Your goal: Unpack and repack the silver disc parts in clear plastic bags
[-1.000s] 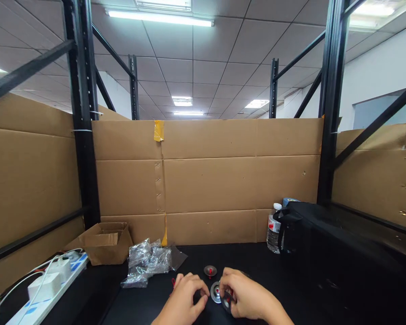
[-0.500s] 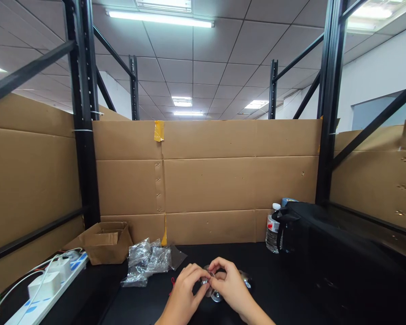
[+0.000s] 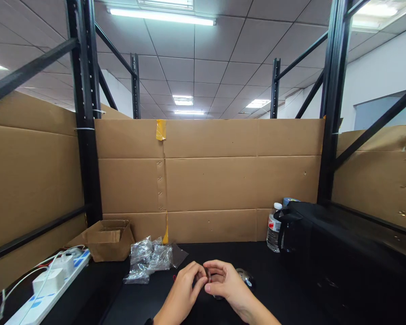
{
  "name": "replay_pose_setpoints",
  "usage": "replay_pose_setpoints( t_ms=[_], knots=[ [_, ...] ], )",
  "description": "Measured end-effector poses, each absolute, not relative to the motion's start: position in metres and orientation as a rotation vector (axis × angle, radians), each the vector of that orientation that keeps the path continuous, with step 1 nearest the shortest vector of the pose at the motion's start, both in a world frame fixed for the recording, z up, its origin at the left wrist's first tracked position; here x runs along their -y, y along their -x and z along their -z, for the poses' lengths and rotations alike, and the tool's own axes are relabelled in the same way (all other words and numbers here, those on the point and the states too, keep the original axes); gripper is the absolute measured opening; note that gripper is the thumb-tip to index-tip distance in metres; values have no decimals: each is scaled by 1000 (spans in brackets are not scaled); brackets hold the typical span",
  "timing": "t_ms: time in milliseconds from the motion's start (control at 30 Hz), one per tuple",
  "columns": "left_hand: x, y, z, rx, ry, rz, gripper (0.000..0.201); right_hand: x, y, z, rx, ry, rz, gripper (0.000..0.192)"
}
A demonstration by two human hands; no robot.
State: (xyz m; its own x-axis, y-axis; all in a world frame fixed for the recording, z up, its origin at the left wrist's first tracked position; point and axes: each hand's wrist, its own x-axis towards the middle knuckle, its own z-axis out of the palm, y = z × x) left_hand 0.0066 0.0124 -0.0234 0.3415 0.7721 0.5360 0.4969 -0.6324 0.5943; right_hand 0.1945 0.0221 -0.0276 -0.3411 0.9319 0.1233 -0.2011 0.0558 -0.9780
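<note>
While the left hand [image 3: 186,282] and right hand [image 3: 225,282] meet fingertip to fingertip above the black table [image 3: 149,302], both pinch a small metal disc [image 3: 208,274] between them; another disc [image 3: 243,276] lies just right

My left hand [image 3: 186,282] and right hand [image 3: 223,282] have lifted off the table; fingertips now pinch one small metal disc [image 3: 208,274] together between them.
</note>
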Motion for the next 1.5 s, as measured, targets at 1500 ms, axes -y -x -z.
replay_pose_setpoints(
  t_ms=[1500],
  knots=[
    [-23,39,13,-1378,-2387,-782,20,-55,-297,15,2191,1639,-482,39]
  ],
)
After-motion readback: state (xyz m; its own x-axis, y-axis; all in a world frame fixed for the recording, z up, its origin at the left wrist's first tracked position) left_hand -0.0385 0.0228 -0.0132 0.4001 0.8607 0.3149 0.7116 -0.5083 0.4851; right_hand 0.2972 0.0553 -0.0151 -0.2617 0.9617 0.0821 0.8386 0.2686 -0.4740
